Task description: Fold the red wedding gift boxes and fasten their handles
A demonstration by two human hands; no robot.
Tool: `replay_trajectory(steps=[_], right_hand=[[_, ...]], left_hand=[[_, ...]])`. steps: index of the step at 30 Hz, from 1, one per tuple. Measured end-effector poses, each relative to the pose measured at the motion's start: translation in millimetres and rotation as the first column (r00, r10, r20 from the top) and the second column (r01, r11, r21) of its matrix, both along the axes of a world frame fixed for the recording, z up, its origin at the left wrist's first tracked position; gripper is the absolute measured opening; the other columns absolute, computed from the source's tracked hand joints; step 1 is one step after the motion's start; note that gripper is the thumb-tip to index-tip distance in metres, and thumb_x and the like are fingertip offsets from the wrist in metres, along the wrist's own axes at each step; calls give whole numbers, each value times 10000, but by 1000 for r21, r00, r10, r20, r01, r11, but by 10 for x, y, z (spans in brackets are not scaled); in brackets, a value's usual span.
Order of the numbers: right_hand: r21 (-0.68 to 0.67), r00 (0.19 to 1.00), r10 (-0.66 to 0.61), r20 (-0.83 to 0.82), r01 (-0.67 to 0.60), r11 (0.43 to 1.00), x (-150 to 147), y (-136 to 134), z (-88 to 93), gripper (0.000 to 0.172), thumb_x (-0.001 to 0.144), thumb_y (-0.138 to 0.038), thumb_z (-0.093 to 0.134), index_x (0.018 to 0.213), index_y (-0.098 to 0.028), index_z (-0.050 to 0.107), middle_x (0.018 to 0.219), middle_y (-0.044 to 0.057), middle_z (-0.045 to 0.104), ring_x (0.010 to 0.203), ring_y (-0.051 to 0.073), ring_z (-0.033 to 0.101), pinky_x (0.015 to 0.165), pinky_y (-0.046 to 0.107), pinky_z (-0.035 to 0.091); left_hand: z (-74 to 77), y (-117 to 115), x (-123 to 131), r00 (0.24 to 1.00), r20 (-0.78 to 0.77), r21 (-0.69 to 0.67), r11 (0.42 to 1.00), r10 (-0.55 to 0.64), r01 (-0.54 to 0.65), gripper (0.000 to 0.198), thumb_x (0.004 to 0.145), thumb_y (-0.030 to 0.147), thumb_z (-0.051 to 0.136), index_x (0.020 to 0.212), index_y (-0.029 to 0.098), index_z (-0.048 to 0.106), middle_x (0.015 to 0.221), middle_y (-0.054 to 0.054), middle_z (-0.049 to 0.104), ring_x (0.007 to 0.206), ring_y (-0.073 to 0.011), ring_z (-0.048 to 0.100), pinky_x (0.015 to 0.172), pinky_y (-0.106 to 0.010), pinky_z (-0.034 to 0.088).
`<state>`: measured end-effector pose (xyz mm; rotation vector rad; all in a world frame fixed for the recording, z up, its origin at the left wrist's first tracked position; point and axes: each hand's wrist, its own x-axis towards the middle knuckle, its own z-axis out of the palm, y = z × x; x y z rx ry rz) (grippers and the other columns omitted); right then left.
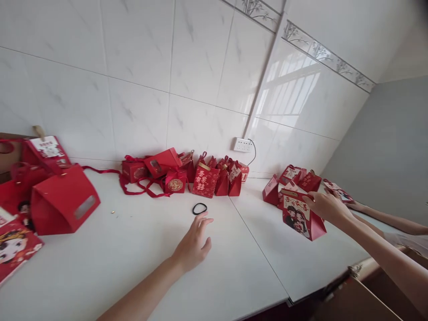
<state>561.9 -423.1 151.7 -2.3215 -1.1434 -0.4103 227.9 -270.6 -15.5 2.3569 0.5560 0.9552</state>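
My left hand [195,243] lies over the white table [133,249] with fingers stretched out and nothing in it. A black hair tie [199,208] rests just beyond its fingertips. My right hand [327,206] grips the top of a red gift box [301,218] printed with a cartoon couple, standing on the table at the right. Behind that box sits a small cluster of red boxes [294,176].
A row of small red gift boxes [187,176] with ribbons lines the tiled wall. Larger red boxes [63,200] stand at the left. A wall socket [243,145] is above the row. Another person's arm [388,218] reaches in at the far right, touching a flat card [337,191].
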Motion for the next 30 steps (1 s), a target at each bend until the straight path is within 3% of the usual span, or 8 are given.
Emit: replay_trajectory(steps=[5, 8, 11, 16, 19, 22, 27, 30], right_hand=[[-116, 962, 265, 62, -257, 959, -785, 506, -15, 133, 827, -273, 515, 722, -210, 568, 769, 89, 695, 691, 230, 632, 604, 305, 421], [-99, 801, 594, 77, -586, 804, -1282, 813, -192, 199, 880, -276, 419, 802, -198, 584, 791, 79, 694, 655, 193, 623, 564, 277, 441], [-57, 640, 768, 21, -766, 640, -1678, 1078, -454, 203, 897, -230, 399, 842, -199, 592, 810, 62, 682, 668, 175, 618, 573, 274, 480], [92, 462, 871, 164, -887, 453, -2105, 1335, -778, 199, 920, -255, 474, 1066, -180, 585, 1060, 125, 643, 963, 231, 615, 792, 384, 546], [83, 437, 854, 284, -898, 432, -2252, 1386, -793, 202, 919, -307, 536, 1072, -188, 594, 1037, 116, 652, 956, 243, 601, 814, 411, 538], [45, 452, 805, 384, -880, 473, -2312, 1400, -757, 140, 937, -267, 510, 893, -190, 619, 843, 68, 666, 793, 211, 600, 765, 389, 522], [239, 577, 758, 304, -817, 525, -2286, 1375, -758, 219, 962, -236, 447, 795, -185, 579, 726, 28, 619, 556, 114, 556, 503, 232, 440], [183, 521, 802, 291, -853, 488, -2263, 1359, -781, 145, 944, -283, 500, 930, -182, 602, 805, 41, 666, 632, 138, 617, 559, 244, 477]], left_hand=[[12, 99, -31, 990, 136, -91, 996, 22, -9, 479, 881, 304, 479, 1329, 215, 334, 1430, -166, 369, 1348, -299, 376, 1039, -504, 430], [3, 185, -165, 965, 243, -186, 981, 97, -52, 655, 849, 431, 533, 1388, 197, 245, 1471, -180, 312, 1375, -320, 325, 1095, -521, 347], [36, 255, -331, 928, 328, -266, 960, 176, -88, 711, 802, 469, 590, 1373, 183, 277, 1430, -174, 386, 1337, -315, 383, 1085, -479, 356], [159, 324, -443, 892, 353, -422, 899, 282, -117, 345, 884, 470, 486, 1081, 189, 524, 941, -50, 666, 868, -199, 639, 772, -309, 510], [176, 345, -426, 896, 342, -387, 911, 284, -141, 318, 875, 465, 505, 1022, 191, 567, 826, -14, 666, 745, -174, 622, 676, -271, 494], [153, 342, -405, 900, 334, -373, 916, 279, -145, 308, 876, 449, 511, 1018, 186, 585, 825, -15, 672, 742, -174, 624, 679, -271, 494], [129, 305, -376, 910, 337, -417, 905, 243, -87, 330, 894, 450, 495, 1065, 182, 581, 894, -38, 702, 790, -186, 654, 692, -273, 509], [130, 288, -360, 905, 339, -404, 909, 258, -108, 332, 899, 443, 488, 1085, 181, 571, 907, -39, 698, 806, -186, 656, 707, -277, 510]])
